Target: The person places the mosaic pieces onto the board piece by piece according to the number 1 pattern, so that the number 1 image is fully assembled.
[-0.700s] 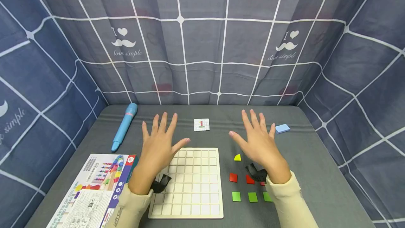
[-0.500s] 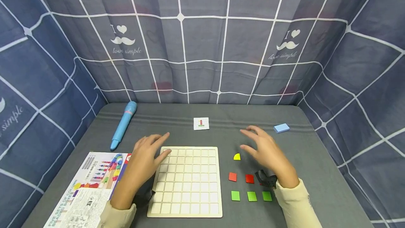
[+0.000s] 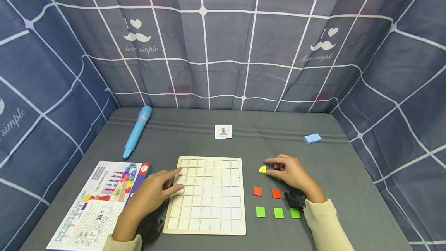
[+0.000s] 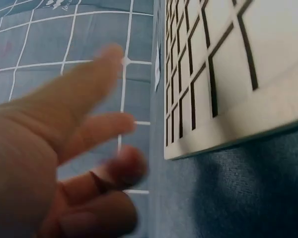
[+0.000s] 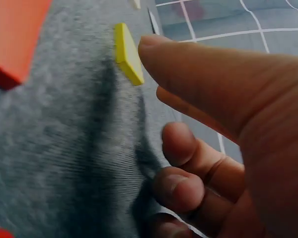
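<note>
My right hand (image 3: 292,171) is low over the table, thumb and forefinger spread beside a yellow quarter-circle tile (image 3: 263,169). In the right wrist view the thumb tip is close to the yellow tile's edge; whether it touches cannot be told. The other fingers are bent and hold nothing. My left hand (image 3: 150,195) hovers at the left edge of a pale gridded board (image 3: 205,196), forefinger and thumb stretched out over it, the other fingers bent. Red square tiles (image 3: 257,191) and green square tiles (image 3: 260,212) lie right of the board, partly near my right wrist strap.
A printed box (image 3: 94,204) lies at the left, with a blue microphone-shaped object (image 3: 137,133) behind it. A small pattern card (image 3: 223,131) sits beyond the board. A light blue block (image 3: 312,138) lies at the back right. Grid-patterned curtains (image 3: 226,42) enclose the table.
Both hands have come down and back from spread, raised poses. The right hand has moved to the yellow tile, the left to the board's left edge. The view has tilted slightly.
</note>
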Demonstrator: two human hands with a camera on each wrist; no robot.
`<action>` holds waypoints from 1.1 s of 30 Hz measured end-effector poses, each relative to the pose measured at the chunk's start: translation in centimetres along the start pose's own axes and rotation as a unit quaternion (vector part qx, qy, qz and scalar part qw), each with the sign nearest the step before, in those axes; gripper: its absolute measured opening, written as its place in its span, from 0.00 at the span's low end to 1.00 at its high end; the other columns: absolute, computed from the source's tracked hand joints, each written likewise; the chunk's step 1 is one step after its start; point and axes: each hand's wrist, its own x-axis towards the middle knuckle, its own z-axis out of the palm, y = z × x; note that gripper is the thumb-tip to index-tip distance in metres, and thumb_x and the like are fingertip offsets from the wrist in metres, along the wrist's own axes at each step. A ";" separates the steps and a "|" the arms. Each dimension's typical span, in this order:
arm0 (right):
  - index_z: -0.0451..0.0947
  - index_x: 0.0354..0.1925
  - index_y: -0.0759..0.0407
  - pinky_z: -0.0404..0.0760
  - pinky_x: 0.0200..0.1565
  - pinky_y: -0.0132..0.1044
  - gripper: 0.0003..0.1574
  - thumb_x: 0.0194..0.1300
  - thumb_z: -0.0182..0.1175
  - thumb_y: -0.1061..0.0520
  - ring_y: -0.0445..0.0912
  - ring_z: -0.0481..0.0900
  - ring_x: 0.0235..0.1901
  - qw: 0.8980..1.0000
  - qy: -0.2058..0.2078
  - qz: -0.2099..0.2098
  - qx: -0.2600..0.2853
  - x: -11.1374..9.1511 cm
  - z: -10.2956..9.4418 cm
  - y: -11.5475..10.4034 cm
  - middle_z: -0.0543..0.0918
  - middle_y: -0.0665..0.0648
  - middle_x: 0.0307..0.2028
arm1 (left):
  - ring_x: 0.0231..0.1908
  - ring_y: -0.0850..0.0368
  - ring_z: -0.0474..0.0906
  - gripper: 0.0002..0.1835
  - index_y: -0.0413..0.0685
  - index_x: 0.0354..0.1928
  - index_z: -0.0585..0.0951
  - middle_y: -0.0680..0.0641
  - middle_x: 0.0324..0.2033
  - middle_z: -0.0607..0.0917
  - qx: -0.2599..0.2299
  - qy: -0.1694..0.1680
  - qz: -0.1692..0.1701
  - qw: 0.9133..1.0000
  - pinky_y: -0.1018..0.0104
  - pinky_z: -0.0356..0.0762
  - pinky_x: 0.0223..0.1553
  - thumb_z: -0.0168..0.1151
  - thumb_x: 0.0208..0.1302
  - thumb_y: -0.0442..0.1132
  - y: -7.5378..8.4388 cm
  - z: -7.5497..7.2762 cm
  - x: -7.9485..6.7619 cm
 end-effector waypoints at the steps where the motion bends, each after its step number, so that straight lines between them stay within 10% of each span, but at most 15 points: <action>1: 0.90 0.47 0.50 0.69 0.30 0.32 0.18 0.56 0.78 0.52 0.37 0.68 0.25 1.000 0.001 0.000 0.004 0.0 0.1 0.1 0.75 0.46 0.28 | 0.26 0.69 0.63 0.30 0.46 0.65 0.81 0.62 0.26 0.69 0.001 -0.010 -0.007 1.000 0.69 0.66 0.28 0.71 0.64 0.53 0.0 0.0 0.0; 12: 0.90 0.45 0.45 0.69 0.27 0.32 0.16 0.57 0.78 0.51 0.36 0.68 0.22 0.999 -0.005 0.036 0.017 0.0 1.0 0.7 0.71 0.42 0.23 | 0.29 0.62 0.69 0.40 0.38 0.70 0.74 0.54 0.32 0.76 -0.106 -0.102 0.016 0.989 0.69 0.69 0.31 0.79 0.55 0.40 -0.4 -0.5 -0.6; 33: 0.90 0.45 0.45 0.62 0.23 0.31 0.15 0.58 0.77 0.51 0.35 0.64 0.17 0.998 -0.012 0.062 0.011 0.3 1.3 0.9 0.67 0.40 0.16 | 0.18 0.68 0.58 0.39 0.44 0.71 0.74 0.60 0.18 0.67 -0.095 -0.119 -0.081 0.985 0.70 0.60 0.21 0.77 0.59 0.45 -1.9 -0.8 -1.1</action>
